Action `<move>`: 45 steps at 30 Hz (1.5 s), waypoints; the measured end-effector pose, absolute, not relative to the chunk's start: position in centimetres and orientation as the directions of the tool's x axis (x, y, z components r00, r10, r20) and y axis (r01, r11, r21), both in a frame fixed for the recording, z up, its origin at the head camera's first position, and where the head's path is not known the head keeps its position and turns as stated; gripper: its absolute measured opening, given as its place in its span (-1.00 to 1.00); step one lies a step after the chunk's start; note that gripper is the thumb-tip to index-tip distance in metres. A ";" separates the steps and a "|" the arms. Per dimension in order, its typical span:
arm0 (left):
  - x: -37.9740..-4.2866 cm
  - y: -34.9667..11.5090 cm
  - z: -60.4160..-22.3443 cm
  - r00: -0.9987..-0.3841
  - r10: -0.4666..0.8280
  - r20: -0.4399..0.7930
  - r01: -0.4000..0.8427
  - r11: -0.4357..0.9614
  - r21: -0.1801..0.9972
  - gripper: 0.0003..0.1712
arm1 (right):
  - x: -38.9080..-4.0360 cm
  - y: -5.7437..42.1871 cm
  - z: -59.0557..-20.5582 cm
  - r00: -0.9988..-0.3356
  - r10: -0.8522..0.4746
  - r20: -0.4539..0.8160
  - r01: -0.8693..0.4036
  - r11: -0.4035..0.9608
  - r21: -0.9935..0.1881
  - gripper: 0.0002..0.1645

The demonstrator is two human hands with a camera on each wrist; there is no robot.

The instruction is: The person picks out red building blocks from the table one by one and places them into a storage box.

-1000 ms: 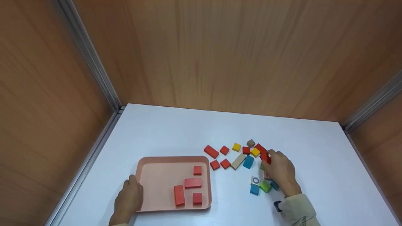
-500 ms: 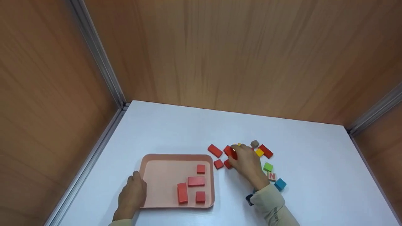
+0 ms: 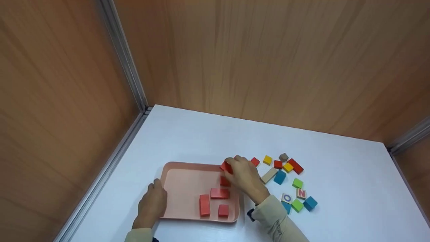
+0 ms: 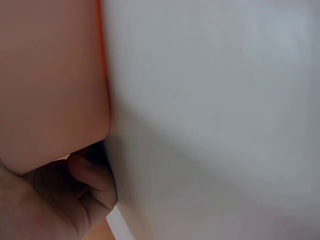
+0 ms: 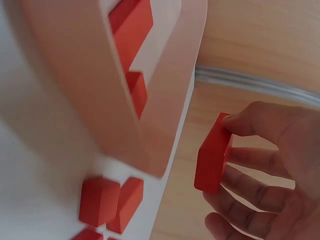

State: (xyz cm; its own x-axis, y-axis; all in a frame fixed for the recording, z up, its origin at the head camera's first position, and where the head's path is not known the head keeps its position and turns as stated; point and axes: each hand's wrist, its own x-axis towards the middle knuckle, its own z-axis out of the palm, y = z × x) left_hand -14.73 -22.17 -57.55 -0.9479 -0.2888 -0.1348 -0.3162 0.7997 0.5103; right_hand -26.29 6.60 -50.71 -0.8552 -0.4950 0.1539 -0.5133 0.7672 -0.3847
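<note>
My right hand [image 3: 247, 174] pinches a red rectangular block [image 3: 226, 167] between thumb and fingers, over the back right corner of a pink tray [image 3: 183, 188]. In the right wrist view this block [image 5: 212, 155] is raised off the table, beyond the tray's corner. My left hand [image 3: 153, 201] grips the tray at its left side; the left wrist view has its curled fingers [image 4: 92, 180] at the tray's wall. Several red blocks lie in the right half of the tray, among them an upright-lying long one [image 3: 204, 205] and a small cube [image 3: 223, 210].
Loose blocks spread over the white table [image 3: 208, 141] right of the tray: a yellow cube [image 3: 267, 160], a long red block [image 3: 295, 166], a beige strip [image 3: 269, 175], blue blocks [image 3: 310, 203], green cubes [image 3: 297, 205] and lettered cubes [image 3: 301, 194]. Wooden panels [image 3: 255, 67] enclose the table.
My right hand has carried the red block leftward from the loose blocks to the tray's back right corner. My left hand stays at the tray's left side. The head view has shifted slightly.
</note>
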 end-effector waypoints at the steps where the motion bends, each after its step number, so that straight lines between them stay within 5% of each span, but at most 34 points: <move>1: -14.7 -22.1 -57.6 -0.947 -0.293 -0.132 -0.318 0.799 0.509 -0.79 | -26.2 6.1 -50.7 -0.852 -0.504 0.142 -0.517 0.764 -0.386 -0.47; 21: -14.6 -21.8 -57.8 -0.945 -0.305 -0.122 -0.322 0.786 0.529 -0.78 | -25.7 1.5 -53.2 -0.732 -0.678 0.073 -0.664 0.684 -0.301 -0.58; 45: -14.4 -22.1 -58.0 -0.950 -0.296 -0.100 -0.303 0.793 0.528 -0.81 | -25.9 0.6 -53.9 -0.699 -0.714 -0.042 -0.679 0.681 -0.275 -0.73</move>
State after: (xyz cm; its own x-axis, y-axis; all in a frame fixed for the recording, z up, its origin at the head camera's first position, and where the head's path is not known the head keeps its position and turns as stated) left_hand -14.37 -22.11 -57.98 -0.9498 -0.2964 -0.1004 -0.3034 0.7935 0.5276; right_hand -25.88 0.61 -53.95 -0.6991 -0.7138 -0.0415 -0.6789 0.6810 -0.2746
